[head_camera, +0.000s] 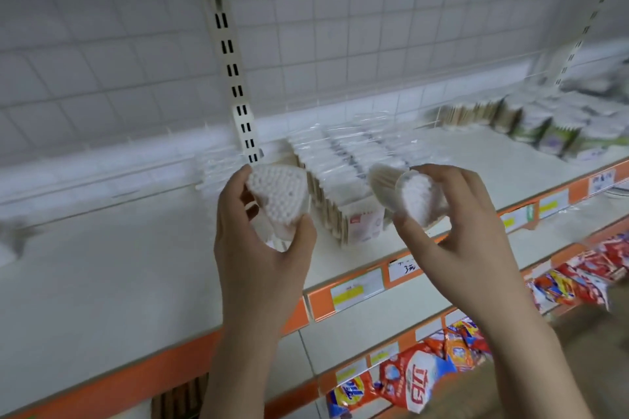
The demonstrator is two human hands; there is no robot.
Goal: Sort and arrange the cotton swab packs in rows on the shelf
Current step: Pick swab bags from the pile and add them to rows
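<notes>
Head view of two bare hands raised before a white shelf [102,282]; motion blur softens the whole frame, so print on packs and price tags is unreadable, and both forearms are cut off at the lower edge. The left hand [262,248] is clamped on a cotton swab pack [277,202], thumb low at its right and fingers behind its left edge; the pack's lower part is hidden by the thumb. The pack shows a rounded triangular end face packed with white swab tips under clear wrap. The right hand [456,231] is clamped on a second pack [406,194], which is tilted, with white tips facing the camera and pale sticks running back to the left; its far side is covered by the fingers. Both packs are held above the front of the shelf, well apart from each other. Between and behind the hands, rows of clear-wrapped swab packs [347,173] stand on the shelf near a slotted upright [238,92]. Further right lie other blurred goods [544,126] of uncertain kind. An orange price strip [357,289] edges the shelf; red and orange bags [415,381] fill the lower shelf.
</notes>
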